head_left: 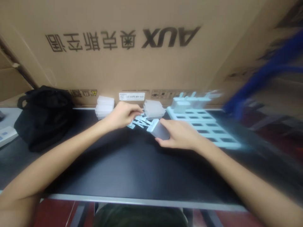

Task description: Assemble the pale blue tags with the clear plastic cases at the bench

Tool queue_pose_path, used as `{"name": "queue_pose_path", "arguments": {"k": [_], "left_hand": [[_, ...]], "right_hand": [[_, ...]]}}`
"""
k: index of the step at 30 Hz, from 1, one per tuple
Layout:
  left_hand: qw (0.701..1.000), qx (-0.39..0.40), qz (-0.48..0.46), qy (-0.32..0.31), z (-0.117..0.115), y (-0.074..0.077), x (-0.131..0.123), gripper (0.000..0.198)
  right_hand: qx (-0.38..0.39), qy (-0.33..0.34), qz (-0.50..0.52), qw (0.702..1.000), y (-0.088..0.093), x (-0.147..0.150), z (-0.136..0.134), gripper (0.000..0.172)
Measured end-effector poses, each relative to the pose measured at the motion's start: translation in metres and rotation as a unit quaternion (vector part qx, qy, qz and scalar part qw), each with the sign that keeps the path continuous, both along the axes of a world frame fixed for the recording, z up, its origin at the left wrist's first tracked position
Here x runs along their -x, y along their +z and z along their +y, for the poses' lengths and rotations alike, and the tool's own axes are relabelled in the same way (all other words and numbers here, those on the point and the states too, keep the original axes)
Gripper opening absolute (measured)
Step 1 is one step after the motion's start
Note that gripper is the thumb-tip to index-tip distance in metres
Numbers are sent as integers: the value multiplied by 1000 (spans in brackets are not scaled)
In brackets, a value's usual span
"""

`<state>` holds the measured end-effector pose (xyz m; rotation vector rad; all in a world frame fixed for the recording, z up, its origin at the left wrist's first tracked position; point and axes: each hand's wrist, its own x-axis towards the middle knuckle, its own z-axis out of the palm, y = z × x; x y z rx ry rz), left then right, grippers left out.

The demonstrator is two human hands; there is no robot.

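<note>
My right hand [178,134] grips a translucent popsicle mould [161,131] with a light-blue rim, tilted toward the left. Close beside it, my left hand [124,115] is closed, its fingertips pinched at a cluster of light-blue plastic sticks [141,121]. Blur and the fingers hide exactly which stick it grips. Behind the hands, more translucent moulds [154,108] stand near the cardboard box, and another group of moulds [104,106] is just left of my left hand. To the right lies a light-blue rack [205,125] with rows of rectangular slots; some moulds with light-blue tops [189,102] stand at its back.
A large cardboard box [118,69] with upside-down print walls off the back of the black table [132,170]. On the left sit a black bag [44,119] and a white device [7,135]. A blue frame [267,69] rises at the right.
</note>
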<state>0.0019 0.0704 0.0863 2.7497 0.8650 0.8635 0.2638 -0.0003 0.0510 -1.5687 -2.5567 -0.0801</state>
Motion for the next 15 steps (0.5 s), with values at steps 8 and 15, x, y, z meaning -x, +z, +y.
{"name": "queue_pose_path", "arguments": {"k": [8,15], "left_hand": [[975,66,-87,191,49,-21,17,38],[980,43,-1,196,62,-37,-1,53]], "right_hand": [[25,5,-2,1000,-3,-3,0,31],[37,26,7,999,-9,0,-2,29]]}}
